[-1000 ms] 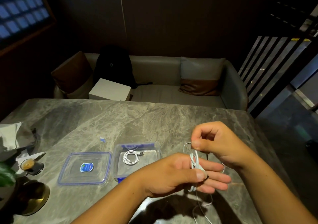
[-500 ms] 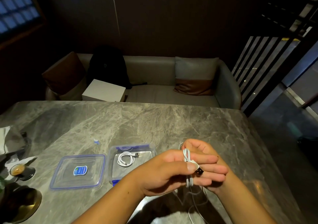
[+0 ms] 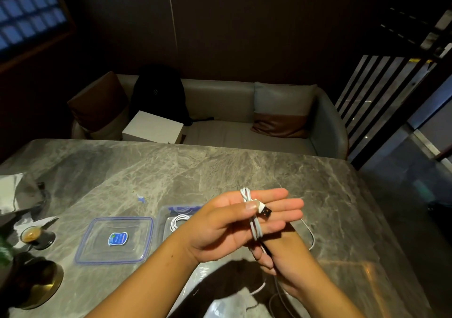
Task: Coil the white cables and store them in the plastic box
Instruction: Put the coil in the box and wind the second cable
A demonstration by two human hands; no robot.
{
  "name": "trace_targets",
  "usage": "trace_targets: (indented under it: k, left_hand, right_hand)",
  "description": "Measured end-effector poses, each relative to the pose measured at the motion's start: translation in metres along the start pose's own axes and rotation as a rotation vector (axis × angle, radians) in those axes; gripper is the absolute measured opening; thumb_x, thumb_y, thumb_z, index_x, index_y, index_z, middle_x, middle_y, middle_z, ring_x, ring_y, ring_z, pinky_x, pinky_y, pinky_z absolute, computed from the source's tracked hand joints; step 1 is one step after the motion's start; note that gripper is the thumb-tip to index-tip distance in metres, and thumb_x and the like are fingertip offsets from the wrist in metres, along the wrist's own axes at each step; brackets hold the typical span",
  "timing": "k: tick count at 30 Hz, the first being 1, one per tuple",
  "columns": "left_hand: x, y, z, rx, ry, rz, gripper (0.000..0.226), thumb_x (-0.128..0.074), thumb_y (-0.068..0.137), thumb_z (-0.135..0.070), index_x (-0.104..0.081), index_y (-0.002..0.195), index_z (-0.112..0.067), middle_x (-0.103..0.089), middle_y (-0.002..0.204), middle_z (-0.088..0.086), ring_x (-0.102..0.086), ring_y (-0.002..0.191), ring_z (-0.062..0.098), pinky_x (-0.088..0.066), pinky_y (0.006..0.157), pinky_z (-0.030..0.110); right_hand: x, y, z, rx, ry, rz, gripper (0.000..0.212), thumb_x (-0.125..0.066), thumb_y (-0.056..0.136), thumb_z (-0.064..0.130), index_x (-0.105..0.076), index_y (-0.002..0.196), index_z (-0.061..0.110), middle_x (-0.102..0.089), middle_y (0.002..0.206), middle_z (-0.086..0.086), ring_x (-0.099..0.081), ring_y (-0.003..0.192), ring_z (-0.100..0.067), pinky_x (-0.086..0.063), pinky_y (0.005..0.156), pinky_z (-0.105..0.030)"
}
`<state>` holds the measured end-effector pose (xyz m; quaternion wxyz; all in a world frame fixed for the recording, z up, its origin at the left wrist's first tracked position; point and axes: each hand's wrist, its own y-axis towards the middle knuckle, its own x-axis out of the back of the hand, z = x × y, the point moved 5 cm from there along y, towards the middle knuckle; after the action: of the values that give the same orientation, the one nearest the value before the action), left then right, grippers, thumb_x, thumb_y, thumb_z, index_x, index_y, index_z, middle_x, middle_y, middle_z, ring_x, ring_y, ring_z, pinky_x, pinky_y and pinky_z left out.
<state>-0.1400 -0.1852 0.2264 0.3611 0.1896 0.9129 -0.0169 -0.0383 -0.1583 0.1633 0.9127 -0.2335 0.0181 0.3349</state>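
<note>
White cable (image 3: 254, 222) half-wound, held up over the desk (image 3: 220, 166).
Lid (image 3: 115, 239) far left, plastic box (image 3: 164, 216) beside it holding one coil (image 3: 179, 221); left grip (image 3: 220, 229) thumb pins loops round my fingers, plug (image 3: 265, 212) pointing right; right grip (image 3: 281, 261) underneath pinches the trailing strand.

- Table (image 3: 195, 171): grey veined stone, polished, faint sheen.
- White cable (image 3: 254, 229): smooth white plastic sheath, slightly glossy.
- Plug (image 3: 265, 213): dark metal shell, white plastic collar.
- Plastic box (image 3: 162, 220): clear glossy plastic.
- Lid (image 3: 97, 244): clear plastic, blue rim, printed sticker.
- Sofa (image 3: 220, 102): smooth grey leather-like cover, matt.
</note>
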Motion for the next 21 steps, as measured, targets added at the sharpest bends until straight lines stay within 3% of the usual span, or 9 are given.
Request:
trace_targets:
  k: [3,6,10,17,19,21]
  left_hand:
    - [0.011,-0.001,-0.006,-0.027,0.019,-0.064,0.050,-0.038,0.099,-0.005,-0.031,0.146,0.010,-0.040,0.149,0.030,-0.038,0.140,0.043,-0.031,0.118,0.043]
    - [0.026,-0.004,-0.010,-0.047,0.075,-0.162,0.047,-0.037,0.100,-0.003,-0.033,0.145,0.007,-0.044,0.148,0.026,-0.041,0.139,0.040,-0.032,0.117,0.043]
    - [0.033,-0.008,-0.002,-0.014,0.067,-0.207,0.046,-0.036,0.101,-0.003,-0.034,0.145,0.006,-0.044,0.148,0.026,-0.042,0.139,0.039,-0.033,0.116,0.043]
    - [0.028,-0.008,0.004,0.043,0.079,-0.152,0.050,-0.042,0.099,-0.007,-0.033,0.146,0.009,-0.043,0.147,0.028,-0.041,0.138,0.042,-0.029,0.117,0.049]
    - [0.029,-0.009,0.008,0.086,0.072,-0.122,0.051,-0.044,0.098,-0.007,-0.033,0.145,0.009,-0.045,0.146,0.028,-0.043,0.137,0.041,-0.033,0.116,0.047]
    - [0.030,-0.010,0.013,0.118,0.080,-0.124,0.050,-0.046,0.097,-0.007,-0.036,0.144,0.008,-0.051,0.143,0.024,-0.050,0.133,0.036,-0.040,0.112,0.040]
  right_hand:
    - [-0.008,-0.009,0.013,0.089,-0.118,0.126,0.035,-0.053,0.096,0.024,-0.070,0.069,0.008,-0.051,0.051,-0.007,-0.033,0.035,-0.009,-0.022,0.035,-0.019]
    - [-0.013,-0.018,0.017,0.125,-0.257,0.248,0.035,-0.052,0.093,0.031,-0.071,0.078,0.006,-0.055,0.055,-0.005,-0.037,0.037,-0.008,-0.028,0.038,-0.018]
    - [-0.008,-0.028,0.036,0.197,-0.427,0.231,0.025,-0.057,0.097,0.019,-0.073,0.080,0.010,-0.056,0.054,0.006,-0.044,0.046,-0.002,-0.033,0.049,-0.012]
    - [0.001,-0.042,0.061,0.298,-0.611,0.220,0.018,-0.063,0.085,0.028,-0.071,0.073,0.016,-0.055,0.059,0.009,-0.046,0.056,-0.002,-0.036,0.057,-0.019]
    - [0.005,-0.045,0.071,0.332,-0.582,0.184,0.018,-0.065,0.083,0.032,-0.072,0.074,0.017,-0.065,0.065,0.002,-0.055,0.059,-0.017,-0.044,0.058,-0.030]
    - [0.009,-0.048,0.081,0.372,-0.575,0.155,0.023,-0.065,0.082,0.037,-0.072,0.077,0.017,-0.072,0.083,-0.014,-0.062,0.078,-0.038,-0.050,0.073,-0.051]
